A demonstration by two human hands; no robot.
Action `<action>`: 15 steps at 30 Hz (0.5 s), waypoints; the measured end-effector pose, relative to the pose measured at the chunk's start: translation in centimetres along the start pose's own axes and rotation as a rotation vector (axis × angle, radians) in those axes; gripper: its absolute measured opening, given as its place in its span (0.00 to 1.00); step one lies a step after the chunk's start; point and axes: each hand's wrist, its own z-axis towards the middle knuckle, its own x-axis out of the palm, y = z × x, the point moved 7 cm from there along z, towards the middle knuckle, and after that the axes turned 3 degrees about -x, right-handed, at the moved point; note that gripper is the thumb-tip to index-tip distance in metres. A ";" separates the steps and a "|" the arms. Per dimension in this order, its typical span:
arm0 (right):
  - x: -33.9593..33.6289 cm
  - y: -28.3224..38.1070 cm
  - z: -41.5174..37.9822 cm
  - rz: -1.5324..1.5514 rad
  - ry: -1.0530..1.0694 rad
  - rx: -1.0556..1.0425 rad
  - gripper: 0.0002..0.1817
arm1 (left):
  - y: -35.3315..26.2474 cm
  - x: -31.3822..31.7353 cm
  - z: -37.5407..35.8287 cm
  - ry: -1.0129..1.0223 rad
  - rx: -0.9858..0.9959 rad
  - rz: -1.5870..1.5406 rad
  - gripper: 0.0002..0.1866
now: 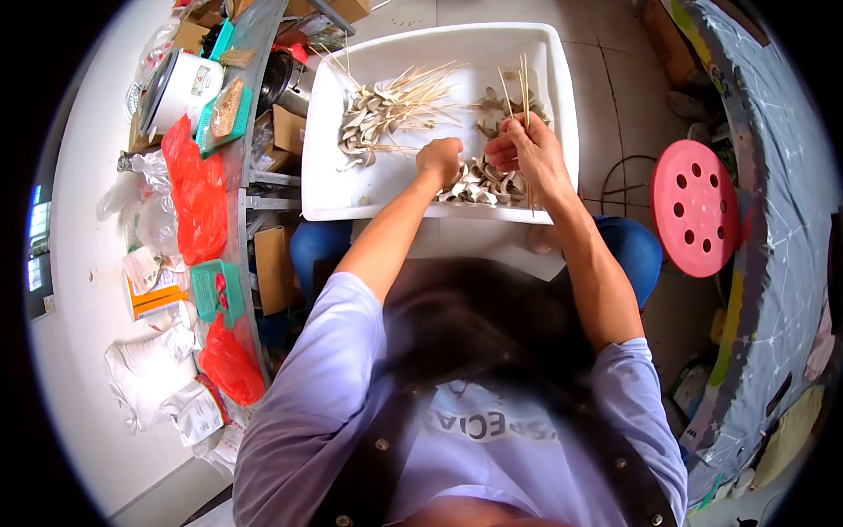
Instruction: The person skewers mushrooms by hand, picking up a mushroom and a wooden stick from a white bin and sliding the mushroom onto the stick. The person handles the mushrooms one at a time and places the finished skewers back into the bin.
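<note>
A white plastic tub (439, 37) stands before me with skewered and loose food in it. My right hand (537, 156) is closed around several thin wooden skewers (525, 83), which point up past the fingers over the tub's right side. My left hand (439, 160) is a closed fist near the middle of the tub; what its fingers hold is hidden. Just right of that fist lies a heap of loose, curved grey-white pieces (487, 186), of a kind I cannot make out. Threaded skewers (373, 119) with similar pieces are piled at the left.
A crowded table on the left carries red plastic bags (195, 198), a green basket (217, 290) and a white bucket (184, 92). To the right are a red stool (695, 208) with holes and a surface covered in grey cloth (773, 220).
</note>
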 end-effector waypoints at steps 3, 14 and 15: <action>0.2 -0.1 -0.2 -0.034 0.020 0.015 0.10 | 1.3 -1.3 -0.2 0.066 -0.133 -0.473 0.10; 0.6 0.3 -0.7 -0.526 0.023 -0.191 0.12 | -1.7 -10.4 -4.3 -0.018 -0.017 -1.441 0.08; 0.6 0.2 -0.8 -0.539 0.029 -0.191 0.13 | -1.8 -10.9 -4.4 -0.036 0.011 -1.424 0.08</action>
